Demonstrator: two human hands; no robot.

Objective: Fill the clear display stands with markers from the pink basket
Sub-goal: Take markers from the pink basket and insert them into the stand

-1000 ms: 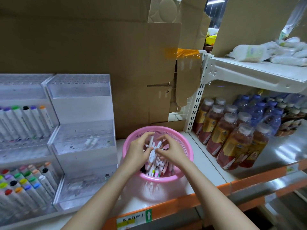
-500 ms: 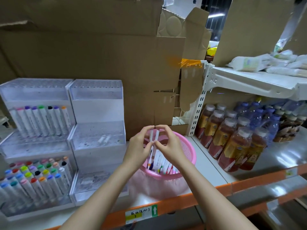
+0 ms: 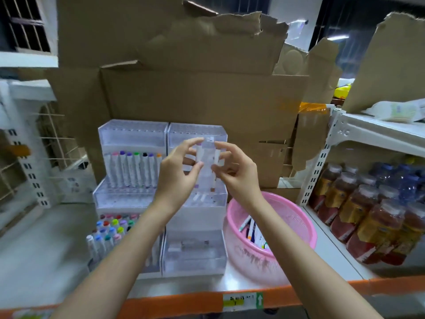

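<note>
Both hands hold a small bunch of white markers [image 3: 206,161] upright in front of the right clear display stand [image 3: 197,132]. My left hand [image 3: 178,174] grips the bunch from the left, and my right hand [image 3: 236,172] pinches it from the right. The left clear display stand [image 3: 132,134] carries a row of coloured-cap markers [image 3: 133,168] on its middle tier and more on its lower tier. The right stand's tiers look nearly bare, with a couple of markers lying loose. The pink basket [image 3: 296,217], to the right of the stands, holds several markers [image 3: 251,229].
Brown cardboard [image 3: 195,95] stands behind the stands. Bottles of brown drink [image 3: 368,210] fill the shelf to the right under a white shelf bracket [image 3: 340,132]. A white wire rack [image 3: 20,157] is at the left. The orange shelf edge [image 3: 184,302] runs along the front.
Both hands lifted a bunch of markers out of the pink basket and carried it up and left, in front of the right stand. The view shifted left.
</note>
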